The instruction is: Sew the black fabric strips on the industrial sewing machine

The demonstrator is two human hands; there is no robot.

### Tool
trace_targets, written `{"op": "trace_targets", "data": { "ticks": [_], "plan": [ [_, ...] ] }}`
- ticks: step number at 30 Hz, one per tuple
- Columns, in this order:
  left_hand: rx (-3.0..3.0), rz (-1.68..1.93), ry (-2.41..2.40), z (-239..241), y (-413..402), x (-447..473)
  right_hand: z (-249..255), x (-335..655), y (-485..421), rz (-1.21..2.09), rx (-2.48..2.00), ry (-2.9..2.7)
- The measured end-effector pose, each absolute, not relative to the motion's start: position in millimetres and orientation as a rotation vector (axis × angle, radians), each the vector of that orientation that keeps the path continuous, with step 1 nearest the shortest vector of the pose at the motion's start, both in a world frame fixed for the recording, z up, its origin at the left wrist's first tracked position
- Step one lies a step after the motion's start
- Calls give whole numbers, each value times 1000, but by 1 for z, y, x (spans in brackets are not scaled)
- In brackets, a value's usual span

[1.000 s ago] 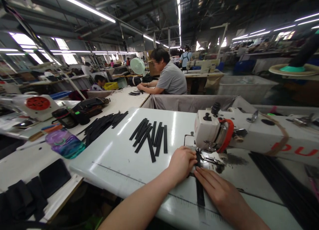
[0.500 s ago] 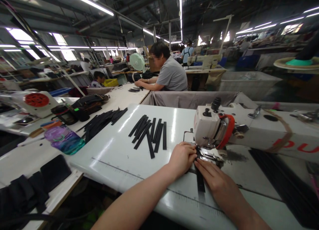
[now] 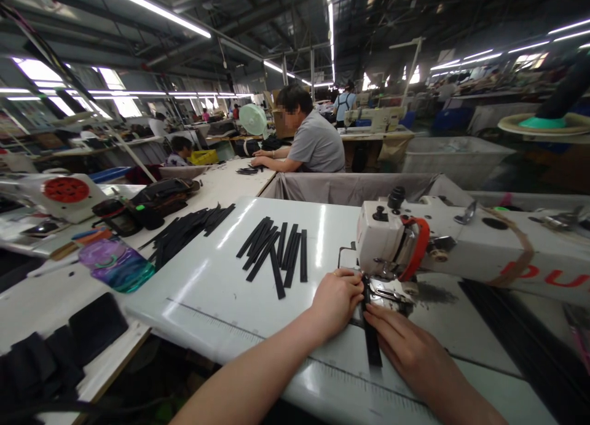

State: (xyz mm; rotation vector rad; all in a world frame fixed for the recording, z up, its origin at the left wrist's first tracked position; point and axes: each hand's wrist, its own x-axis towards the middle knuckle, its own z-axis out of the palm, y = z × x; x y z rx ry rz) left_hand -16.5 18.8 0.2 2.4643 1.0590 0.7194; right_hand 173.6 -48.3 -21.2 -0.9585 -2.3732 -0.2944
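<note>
A narrow black strap [image 3: 371,345] lies on the white machine table [image 3: 207,284] and runs under the foot of the white sewing machine [image 3: 461,247]. My left hand [image 3: 337,301] is curled, fingertips pressing the strap's left edge just before the needle. My right hand [image 3: 408,351] lies flat along the strap's right side, fingers stretched out and pressed on it. Left of my hands lies a loose fan of several black straps [image 3: 276,253].
A bigger heap of black straps [image 3: 184,231], a purple-teal bottle [image 3: 115,265], black bags [image 3: 157,198] and black fabric pieces [image 3: 55,351] sit on the left bench. A person in a grey shirt [image 3: 313,145] works at the table ahead, behind a grey cloth bin [image 3: 359,188].
The strap has slid slightly back toward me between my fingers; both hands kept their places at the presser foot. The view shifted a little.
</note>
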Motion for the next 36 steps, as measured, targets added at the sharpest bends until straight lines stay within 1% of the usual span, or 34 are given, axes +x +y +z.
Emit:
{"op": "trace_targets", "data": {
  "ticks": [5, 13, 23, 29, 36],
  "plan": [
    [2457, 701, 1153, 1, 17, -14, -14, 173, -45, -278, -962, -2358],
    [2504, 723, 1142, 4, 14, -13, -12, 172, -44, -204, -1012, -2316],
    [2448, 712, 1136, 11, 16, -12, 3, 179, -49, 102, -939, -2341],
    [2458, 730, 1118, 11, 16, -13, 1, 178, -47, 55, -1002, -2321],
    [2479, 748, 1109, 6, 16, -12, -7, 176, -34, -144, -1095, -2349]
  ]
}}
